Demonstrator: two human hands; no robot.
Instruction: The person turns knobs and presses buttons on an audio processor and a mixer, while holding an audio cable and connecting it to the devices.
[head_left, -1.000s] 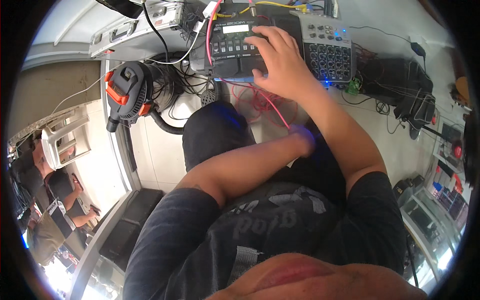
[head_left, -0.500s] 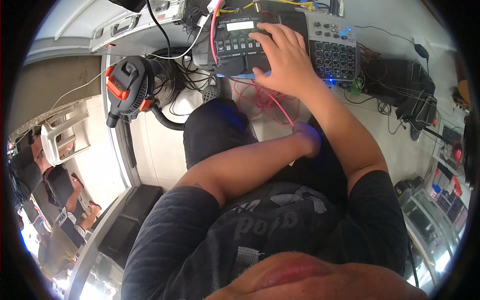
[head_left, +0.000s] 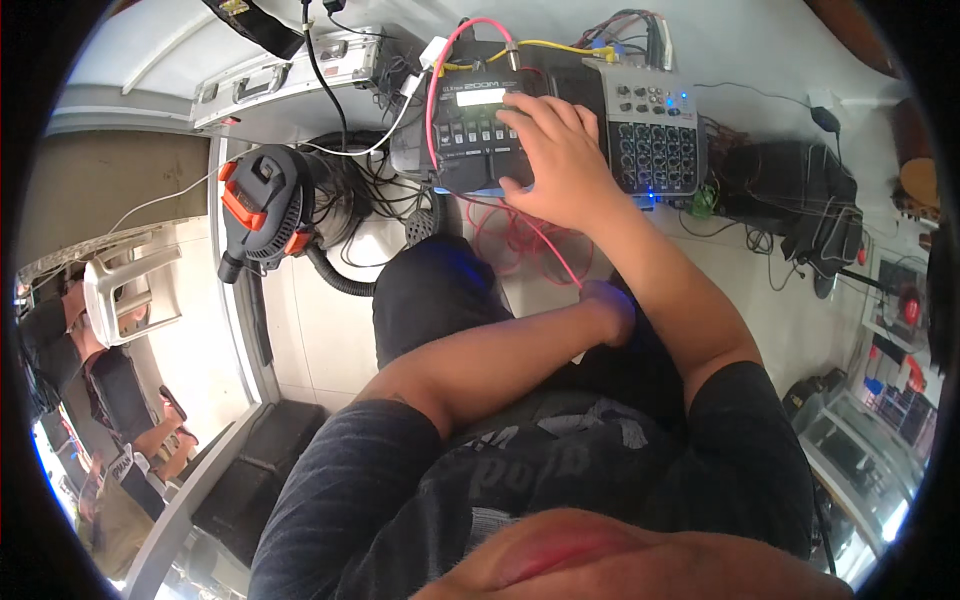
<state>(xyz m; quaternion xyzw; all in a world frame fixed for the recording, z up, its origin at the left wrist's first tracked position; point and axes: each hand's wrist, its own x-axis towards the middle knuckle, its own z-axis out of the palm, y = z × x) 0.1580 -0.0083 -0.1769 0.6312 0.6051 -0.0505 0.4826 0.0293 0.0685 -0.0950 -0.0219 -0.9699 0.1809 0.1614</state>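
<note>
A black multi-effects pedal [head_left: 465, 150] with a lit screen and a row of switches lies at the top centre. My right hand [head_left: 565, 160] reaches over its right part, fingers spread. Two fingertips are beside the screen, and the thumb is near the front edge. My left forearm crosses in front of my body, and my left hand [head_left: 608, 308] hangs low by my right thigh in bluish light. Its fingers are hidden. A pink cable [head_left: 555, 252] runs down to that hand; whether it is held I cannot tell.
A small grey mixer [head_left: 655, 125] with knobs and blue lights adjoins the pedal. Coiled pink cable lies on the floor below. To the left stand a black and orange vacuum cleaner [head_left: 265, 205] and a silver case [head_left: 290, 85]. A black bag [head_left: 785, 185] sits at right.
The view has tilted, so the pedal, mixer and floor things sit lower in the picture. My right fingertips have shifted slightly left, closer to the screen. My left hand keeps its place by the thigh.
</note>
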